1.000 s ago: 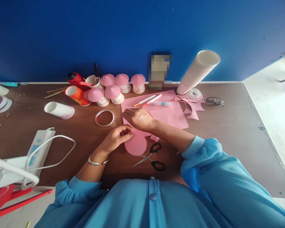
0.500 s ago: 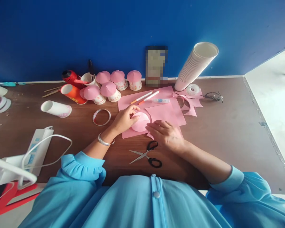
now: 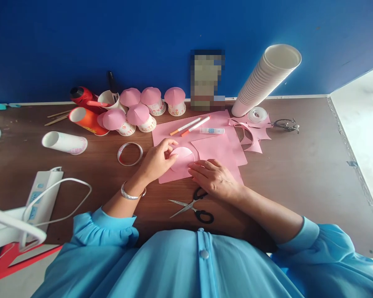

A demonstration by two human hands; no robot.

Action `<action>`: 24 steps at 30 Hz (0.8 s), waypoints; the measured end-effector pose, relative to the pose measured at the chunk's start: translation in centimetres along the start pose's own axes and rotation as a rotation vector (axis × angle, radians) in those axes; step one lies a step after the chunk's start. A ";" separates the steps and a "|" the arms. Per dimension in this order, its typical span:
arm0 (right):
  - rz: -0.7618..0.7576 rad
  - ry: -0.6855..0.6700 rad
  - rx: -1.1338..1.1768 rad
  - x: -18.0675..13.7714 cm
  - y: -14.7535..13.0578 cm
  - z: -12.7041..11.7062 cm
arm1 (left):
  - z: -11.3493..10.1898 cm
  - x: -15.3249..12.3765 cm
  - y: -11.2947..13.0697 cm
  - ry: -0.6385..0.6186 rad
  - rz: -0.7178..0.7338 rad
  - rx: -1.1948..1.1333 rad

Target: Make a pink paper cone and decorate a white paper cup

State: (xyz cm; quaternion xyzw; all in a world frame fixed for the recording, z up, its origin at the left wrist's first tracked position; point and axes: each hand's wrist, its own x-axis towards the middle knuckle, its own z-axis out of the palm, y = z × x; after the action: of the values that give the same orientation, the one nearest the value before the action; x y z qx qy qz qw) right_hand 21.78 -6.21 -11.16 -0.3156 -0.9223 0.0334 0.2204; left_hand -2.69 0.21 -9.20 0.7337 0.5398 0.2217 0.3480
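A round pink paper disc [image 3: 183, 158] with a slit or fold line lies over pink paper sheets [image 3: 211, 145]. On its upper left edge, my left hand [image 3: 161, 159] grips it between thumb and curled fingers. From the lower right, my right hand [image 3: 216, 178] has its fingers pressed together on the disc's edge; its fingertips partly cover that edge. Black-handled scissors [image 3: 191, 205] rest with blades apart just below the hands. Two markers [image 3: 189, 126] and a glue stick [image 3: 211, 130] lie on the sheets beyond.
Several cups with pink cone tops [image 3: 175, 99] stand at the wall, left of a pixelated panel [image 3: 207, 80]. A tall cup stack [image 3: 264, 80] leans at right beside cut paper scraps [image 3: 251, 138]. A tape ring [image 3: 129, 154], lying cup [image 3: 65, 142] and power strip [image 3: 42, 198] are left.
My right hand has come slightly left, its fingertips now on the disc's edge. My left hand keeps its hold. The whole view has shifted a little.
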 end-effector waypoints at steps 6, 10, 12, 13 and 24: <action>0.003 -0.017 0.024 0.2 0.4 -0.1 | -0.1 -0.7 -0.3 0.084 0.012 0.178; -0.015 0.022 0.040 0.2 0.8 -0.1 | 0.2 -1.0 -0.5 0.135 0.072 0.240; -0.017 0.028 0.069 0.1 1.0 -0.1 | 0.5 -0.7 -0.3 0.138 0.088 0.236; -0.019 0.028 0.081 0.1 1.1 -0.1 | 0.6 -0.4 -0.2 0.127 0.099 0.231; 0.024 -0.023 0.063 0.4 1.1 0.0 | 1.0 1.8 0.6 -0.077 0.237 0.345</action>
State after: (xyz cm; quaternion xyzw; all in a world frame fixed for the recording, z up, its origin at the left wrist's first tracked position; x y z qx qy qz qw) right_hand 22.08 -5.10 -11.18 -0.3191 -0.9195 0.0685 0.2191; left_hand -1.00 1.57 -9.47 0.8486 0.4660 0.1374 0.2091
